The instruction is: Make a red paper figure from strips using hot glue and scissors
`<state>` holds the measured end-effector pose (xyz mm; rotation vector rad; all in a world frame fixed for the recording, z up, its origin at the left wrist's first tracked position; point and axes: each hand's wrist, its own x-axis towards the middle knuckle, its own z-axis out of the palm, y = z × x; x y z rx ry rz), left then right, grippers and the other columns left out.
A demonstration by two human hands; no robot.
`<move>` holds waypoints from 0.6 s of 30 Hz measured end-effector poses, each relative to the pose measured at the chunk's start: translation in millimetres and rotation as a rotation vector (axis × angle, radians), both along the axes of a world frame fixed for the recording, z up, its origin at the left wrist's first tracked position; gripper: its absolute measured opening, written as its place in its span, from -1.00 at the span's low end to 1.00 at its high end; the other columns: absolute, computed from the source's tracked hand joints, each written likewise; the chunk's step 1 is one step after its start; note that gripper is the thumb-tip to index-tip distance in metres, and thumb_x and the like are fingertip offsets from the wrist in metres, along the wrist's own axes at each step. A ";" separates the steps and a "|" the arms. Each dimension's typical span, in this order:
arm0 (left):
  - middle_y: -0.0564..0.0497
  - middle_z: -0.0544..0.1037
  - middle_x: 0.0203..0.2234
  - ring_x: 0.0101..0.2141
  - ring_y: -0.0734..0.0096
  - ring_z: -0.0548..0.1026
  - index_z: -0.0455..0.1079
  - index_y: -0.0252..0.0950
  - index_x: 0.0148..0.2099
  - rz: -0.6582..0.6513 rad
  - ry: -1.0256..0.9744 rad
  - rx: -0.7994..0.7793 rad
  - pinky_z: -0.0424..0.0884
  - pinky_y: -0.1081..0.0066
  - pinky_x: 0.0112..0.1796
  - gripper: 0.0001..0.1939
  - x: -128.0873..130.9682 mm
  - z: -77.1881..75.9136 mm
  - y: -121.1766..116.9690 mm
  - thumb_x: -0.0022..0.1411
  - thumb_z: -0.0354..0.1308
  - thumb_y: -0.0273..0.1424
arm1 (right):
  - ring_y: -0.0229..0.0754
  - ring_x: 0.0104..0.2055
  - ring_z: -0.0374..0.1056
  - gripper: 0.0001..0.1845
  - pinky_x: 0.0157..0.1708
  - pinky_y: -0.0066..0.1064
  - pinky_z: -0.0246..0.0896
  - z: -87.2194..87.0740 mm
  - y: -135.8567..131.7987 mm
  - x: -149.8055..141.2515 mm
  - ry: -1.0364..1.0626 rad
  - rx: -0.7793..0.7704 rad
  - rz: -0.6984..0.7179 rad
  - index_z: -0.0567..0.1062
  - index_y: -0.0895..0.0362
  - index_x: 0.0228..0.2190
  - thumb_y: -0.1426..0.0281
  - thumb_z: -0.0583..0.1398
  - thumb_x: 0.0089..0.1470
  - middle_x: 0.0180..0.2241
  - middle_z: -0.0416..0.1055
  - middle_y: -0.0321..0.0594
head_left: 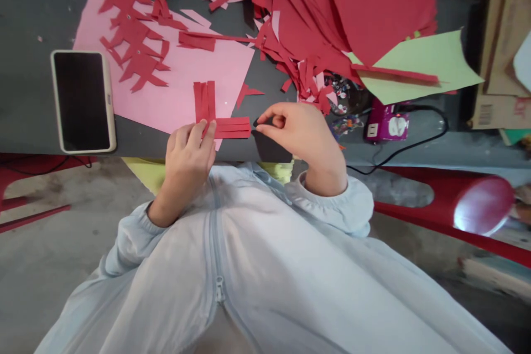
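Observation:
My left hand (188, 146) presses its fingertips on the corner where slit red paper strips (233, 128) meet in an L shape. One arm of the L points away from me, the other to the right. My right hand (296, 127) is just off the right end of the strips, thumb and forefinger pinched. A small dark spot shows between those fingertips, too small to name. Under the strips lies a pink paper sheet (166, 102). Farther up on it rest red paper cutouts with pointed ends (139, 38), joined in a row.
At the left lies a phone (83, 102) with a dark screen. Red paper sheets (381, 0) and scraps are heaped at the back right, beside a light green sheet (440, 55). A purple box (386, 120), a black cable (409, 155) and cardboard (504, 110) are on the right.

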<state>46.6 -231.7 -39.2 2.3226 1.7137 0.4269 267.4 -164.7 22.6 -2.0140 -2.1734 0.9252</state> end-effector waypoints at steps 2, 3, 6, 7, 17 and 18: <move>-0.28 0.50 0.13 0.06 0.02 0.42 0.33 -0.29 0.31 -0.003 0.002 0.008 0.32 0.02 0.07 -0.51 0.0 0.1 0.0 0.40 -0.05 -0.40 | -0.21 -0.46 0.23 -0.90 -0.36 -0.32 0.02 -4.3 -6.2 -0.6 -0.024 0.018 0.026 0.61 0.11 -0.33 0.38 0.29 0.07 -0.57 0.33 -0.33; -0.28 0.50 0.12 0.06 0.02 0.42 0.32 -0.30 0.32 -0.008 0.012 0.019 0.32 0.02 0.07 -0.51 0.0 0.0 0.0 0.40 -0.05 -0.40 | -0.21 -0.46 0.23 -0.90 -0.35 -0.32 0.01 -7.3 -8.8 -1.4 -0.021 0.031 0.035 0.61 0.11 -0.33 0.39 0.29 0.06 -0.56 0.33 -0.33; -0.28 0.52 0.11 0.03 0.03 0.45 0.34 -0.34 0.30 -0.016 0.041 0.059 0.35 0.05 0.04 -0.52 -0.4 -1.2 -0.2 0.39 -0.03 -0.41 | -0.19 -0.44 0.24 -0.91 -0.35 -0.32 0.01 -15.5 -14.0 -4.4 0.003 0.057 0.038 0.60 0.11 -0.36 0.37 0.29 0.06 -0.55 0.35 -0.32; -0.28 0.53 0.10 0.02 0.03 0.46 0.34 -0.34 0.29 -0.015 0.042 0.068 0.36 0.06 0.04 -0.53 -0.6 -1.6 -0.3 0.39 -0.03 -0.41 | -0.19 -0.44 0.25 -0.92 -0.35 -0.33 0.01 -17.3 -14.9 -5.1 0.011 0.059 0.033 0.60 0.10 -0.37 0.36 0.29 0.06 -0.55 0.36 -0.31; -0.20 0.56 0.09 0.05 0.07 0.51 0.46 -0.28 0.11 -0.010 -0.002 0.075 0.41 0.08 0.04 -0.64 -4.9 1.0 0.1 0.35 -0.02 -0.46 | -0.20 -0.46 0.23 -0.93 -0.36 -0.33 0.01 -17.3 -19.7 0.3 0.032 0.057 0.016 0.56 0.09 -0.41 0.41 0.23 0.05 -0.57 0.34 -0.32; -0.20 0.56 0.10 0.05 0.07 0.51 0.47 -0.27 0.10 -0.014 0.000 0.075 0.41 0.06 0.04 -0.64 -5.4 1.0 0.2 0.34 -0.01 -0.47 | -0.20 -0.46 0.22 -0.92 -0.36 -0.33 0.01 -16.9 -20.6 0.7 0.033 0.055 0.013 0.56 0.09 -0.40 0.41 0.23 0.06 -0.57 0.33 -0.32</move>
